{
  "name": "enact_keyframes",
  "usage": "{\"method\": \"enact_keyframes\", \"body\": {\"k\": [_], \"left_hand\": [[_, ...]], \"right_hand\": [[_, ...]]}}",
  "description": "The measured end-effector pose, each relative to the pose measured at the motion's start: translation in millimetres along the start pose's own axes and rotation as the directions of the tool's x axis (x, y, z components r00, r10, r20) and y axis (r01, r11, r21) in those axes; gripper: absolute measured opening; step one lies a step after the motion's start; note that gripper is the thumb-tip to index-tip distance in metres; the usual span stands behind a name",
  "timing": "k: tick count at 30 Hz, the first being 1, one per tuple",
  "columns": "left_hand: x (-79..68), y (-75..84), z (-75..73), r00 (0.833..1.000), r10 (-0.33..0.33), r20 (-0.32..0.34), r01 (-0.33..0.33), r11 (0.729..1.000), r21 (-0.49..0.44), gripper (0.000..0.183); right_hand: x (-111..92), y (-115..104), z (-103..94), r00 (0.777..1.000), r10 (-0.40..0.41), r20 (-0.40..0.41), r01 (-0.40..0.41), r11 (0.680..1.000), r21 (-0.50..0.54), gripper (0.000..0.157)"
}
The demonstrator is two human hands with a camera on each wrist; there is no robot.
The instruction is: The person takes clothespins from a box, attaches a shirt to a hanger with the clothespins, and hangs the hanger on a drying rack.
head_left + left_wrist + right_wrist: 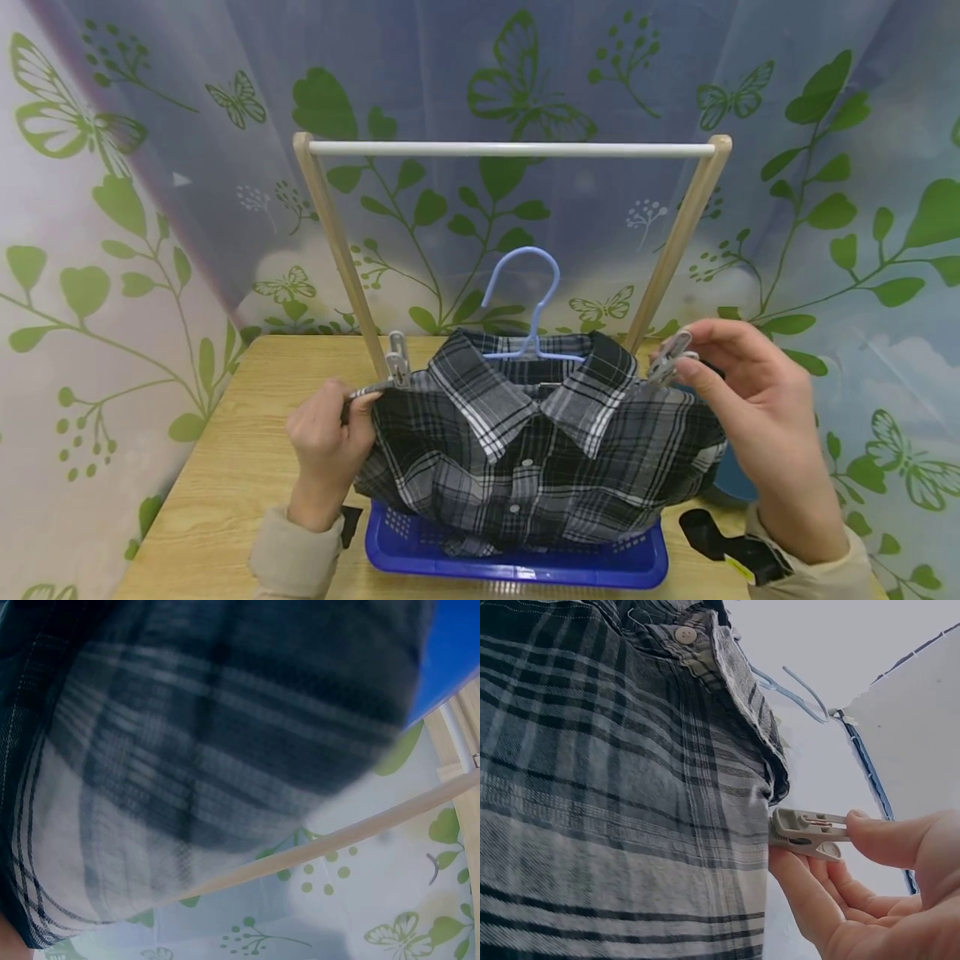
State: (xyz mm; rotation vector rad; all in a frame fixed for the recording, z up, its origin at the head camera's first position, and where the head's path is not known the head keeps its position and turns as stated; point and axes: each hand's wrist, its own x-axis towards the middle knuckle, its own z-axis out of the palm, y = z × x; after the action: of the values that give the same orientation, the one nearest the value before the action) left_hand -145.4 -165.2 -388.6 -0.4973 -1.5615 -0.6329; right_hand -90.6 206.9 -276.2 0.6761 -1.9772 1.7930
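Note:
A black, grey and white plaid shirt hangs on a light-blue hanger, its collar around the hook's base. My left hand pinches the shirt at its left shoulder. Just beside those fingers, a grey clothespin stands clipped on that shoulder. At the other shoulder my right hand pinches a second grey clothespin between thumb and fingers. In the right wrist view that clothespin has its front end at the shirt's edge. Only shirt cloth fills most of the left wrist view.
Below the shirt sits a blue plastic basket on a wooden table. Behind it rises a rack with a white bar and wooden posts. A blue round thing is partly hidden at the right. A patterned curtain surrounds the table.

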Motion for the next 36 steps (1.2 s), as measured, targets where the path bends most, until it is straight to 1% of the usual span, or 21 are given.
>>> {"method": "enact_keyframes", "body": {"k": [6, 13, 14, 16, 21, 25, 29, 33, 36], "left_hand": [[1.4, 0.8, 0.2, 1.000, 0.000, 0.000, 0.000, 1.000, -0.006, 0.052], [2.3, 1.9, 0.6, 1.000, -0.002, -0.008, 0.002, 1.000, -0.010, 0.053], [2.3, 1.9, 0.8, 1.000, -0.002, -0.010, 0.002, 1.000, -0.010, 0.053], [2.3, 1.9, 1.1, 1.000, 0.000, -0.015, 0.000, 1.000, -0.009, 0.053], [1.9, 1.4, 1.4, 1.000, 0.001, -0.023, -0.001, 1.000, -0.005, 0.053], [1.5, 1.1, 1.4, 1.000, -0.003, -0.022, 0.003, 1.000, -0.002, 0.053], [1.1, 1.1, 1.7, 1.000, -0.005, -0.023, 0.005, 1.000, -0.002, 0.053], [0.4, 1.0, 2.0, 1.000, -0.010, -0.025, 0.010, 1.000, -0.001, 0.053], [0.0, 0.8, 2.1, 1.000, -0.012, -0.024, 0.012, 1.000, 0.000, 0.053]], "right_hand": [[0.0, 1.3, 0.5, 0.999, 0.041, 0.003, -0.041, 0.998, -0.047, 0.025], [-1.5, 5.9, 1.4, 1.000, 0.010, 0.000, -0.010, 1.000, -0.020, 0.029], [-1.7, 5.7, 1.6, 1.000, 0.015, -0.008, -0.015, 1.000, -0.025, 0.029], [-1.4, 6.6, 1.0, 1.000, 0.002, 0.008, -0.002, 1.000, -0.024, 0.029], [0.0, 8.3, 0.0, 1.000, -0.014, 0.017, 0.014, 1.000, -0.004, 0.032], [0.8, 9.1, -0.1, 1.000, -0.006, 0.005, 0.006, 1.000, 0.012, 0.033], [1.0, 8.6, 0.4, 1.000, -0.011, -0.001, 0.011, 1.000, -0.002, 0.033], [1.0, 7.5, 1.0, 1.000, -0.024, 0.005, 0.024, 0.999, -0.049, 0.032], [0.7, 6.9, 1.3, 1.000, -0.026, 0.012, 0.026, 0.998, -0.061, 0.031]]}}
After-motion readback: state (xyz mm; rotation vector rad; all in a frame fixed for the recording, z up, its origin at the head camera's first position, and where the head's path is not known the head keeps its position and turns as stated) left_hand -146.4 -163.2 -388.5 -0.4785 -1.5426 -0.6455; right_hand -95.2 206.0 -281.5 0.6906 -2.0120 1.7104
